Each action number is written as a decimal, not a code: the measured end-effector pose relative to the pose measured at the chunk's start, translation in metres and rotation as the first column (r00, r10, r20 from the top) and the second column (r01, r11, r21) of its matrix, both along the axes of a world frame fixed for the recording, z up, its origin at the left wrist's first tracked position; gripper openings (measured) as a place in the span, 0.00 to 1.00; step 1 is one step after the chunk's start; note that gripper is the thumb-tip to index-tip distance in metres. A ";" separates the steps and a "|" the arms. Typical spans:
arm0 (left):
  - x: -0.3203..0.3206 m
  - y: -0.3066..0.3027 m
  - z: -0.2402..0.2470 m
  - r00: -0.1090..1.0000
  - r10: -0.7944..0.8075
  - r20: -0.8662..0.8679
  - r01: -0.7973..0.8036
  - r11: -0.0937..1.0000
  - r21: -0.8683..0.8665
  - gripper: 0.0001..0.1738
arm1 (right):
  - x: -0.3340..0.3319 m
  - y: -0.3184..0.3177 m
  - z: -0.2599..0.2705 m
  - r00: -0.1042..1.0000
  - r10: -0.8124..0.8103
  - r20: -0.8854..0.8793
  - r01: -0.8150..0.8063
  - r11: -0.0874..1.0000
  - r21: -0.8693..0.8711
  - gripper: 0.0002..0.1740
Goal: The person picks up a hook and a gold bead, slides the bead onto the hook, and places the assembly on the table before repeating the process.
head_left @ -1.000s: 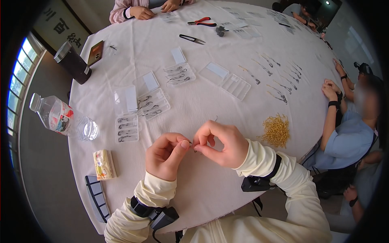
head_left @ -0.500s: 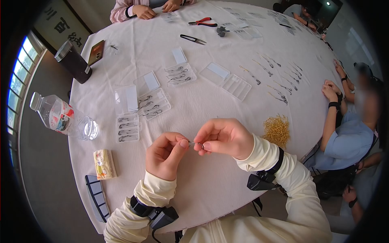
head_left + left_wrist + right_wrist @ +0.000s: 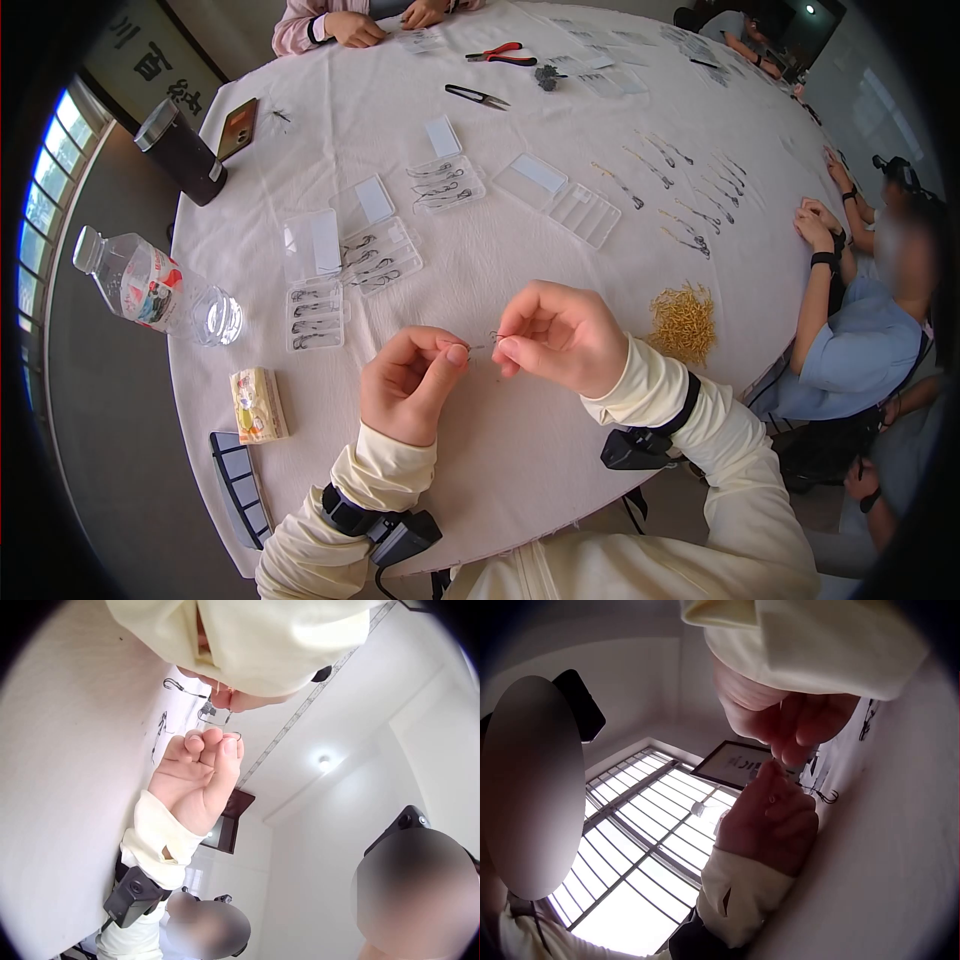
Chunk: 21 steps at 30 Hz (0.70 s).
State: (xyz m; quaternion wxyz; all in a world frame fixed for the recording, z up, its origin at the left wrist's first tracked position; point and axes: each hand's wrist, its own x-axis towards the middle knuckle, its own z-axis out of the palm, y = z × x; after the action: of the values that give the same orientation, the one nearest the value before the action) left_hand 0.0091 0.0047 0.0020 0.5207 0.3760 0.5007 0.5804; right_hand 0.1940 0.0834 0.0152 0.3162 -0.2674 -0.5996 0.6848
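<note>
While our left hand [image 3: 410, 388] is pinching a fishing hook [image 3: 180, 688] above the worktop [image 3: 530, 450], our right hand [image 3: 565, 340] is pinching a dark curved piece [image 3: 239, 736] nearby | clear boxes [image 3: 583, 214] are lying beyond | gold-coloured pieces [image 3: 683, 322] are lying to our right

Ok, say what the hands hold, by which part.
The left hand pinches a thin dark metal hook by the end opposite its bend. The right hand pinches a thin dark piece; which part is unclear.
</note>
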 end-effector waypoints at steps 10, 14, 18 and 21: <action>-0.003 0.000 -0.006 0.999 -0.002 0.047 0.000 1.000 0.026 0.04 | 0.003 0.011 0.002 0.985 -0.090 0.145 -0.045 0.682 0.730 0.09; -0.008 0.002 -0.008 0.984 -0.069 0.162 0.063 0.997 0.041 0.06 | 0.003 0.010 0.004 0.981 -0.111 0.161 -0.041 0.686 0.726 0.10; -0.012 0.002 -0.009 0.916 -0.169 0.365 0.170 0.985 0.029 0.06 | 0.001 0.009 0.003 0.979 -0.104 0.174 -0.050 0.709 0.704 0.10; -0.013 0.003 -0.008 0.814 -0.218 0.538 0.248 0.969 0.017 0.05 | -0.001 0.007 0.001 0.982 -0.083 0.172 -0.064 0.706 0.706 0.11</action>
State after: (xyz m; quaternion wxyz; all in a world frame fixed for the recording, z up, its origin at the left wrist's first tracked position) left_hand -0.0043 0.0074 -0.0059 0.7167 0.2432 0.3006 0.5803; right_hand 0.1929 0.0904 0.0161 0.3389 -0.1928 -0.8424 0.3718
